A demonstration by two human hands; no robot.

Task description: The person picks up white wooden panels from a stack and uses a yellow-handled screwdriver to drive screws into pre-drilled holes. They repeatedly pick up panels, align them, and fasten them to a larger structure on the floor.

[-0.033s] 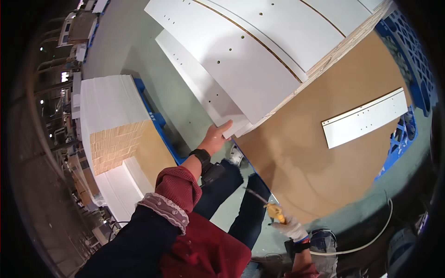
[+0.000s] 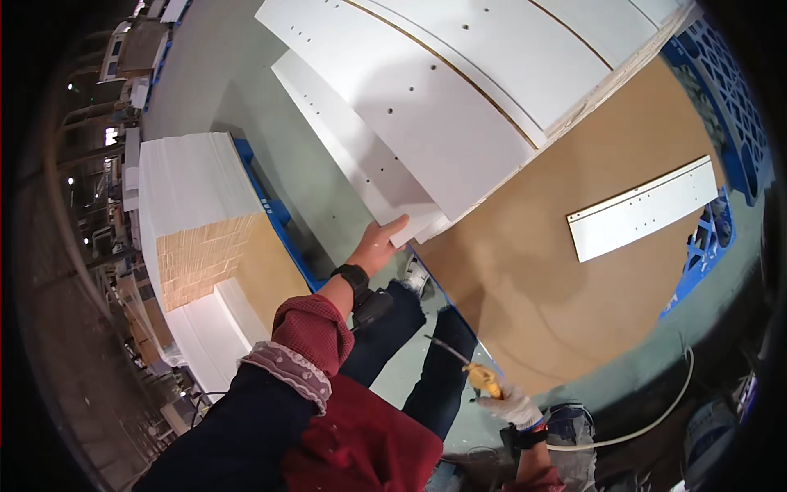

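My bare left hand (image 2: 379,244) grips the near corner of a white drilled panel (image 2: 361,168), its thumb on top of the board. That panel sticks out to the left from a stack of white panels (image 2: 459,123) with small holes and brown-edged grooves. Lower right, my right hand (image 2: 511,407) wears a white glove and is closed around a yellow air blow gun (image 2: 482,378). The gun's thin nozzle points up and left, in front of my legs and apart from the panels.
A brown board (image 2: 533,320) lies on a blue pallet (image 2: 697,254), with one loose white panel (image 2: 643,209) on it. Another stack of white boards (image 2: 193,189) stands on a blue pallet at left. A pale hose (image 2: 648,435) curves across the lower right.
The gripped panel and my left hand have shifted very slightly left. The blow gun's nozzle has moved a little left and down and looks sharper.
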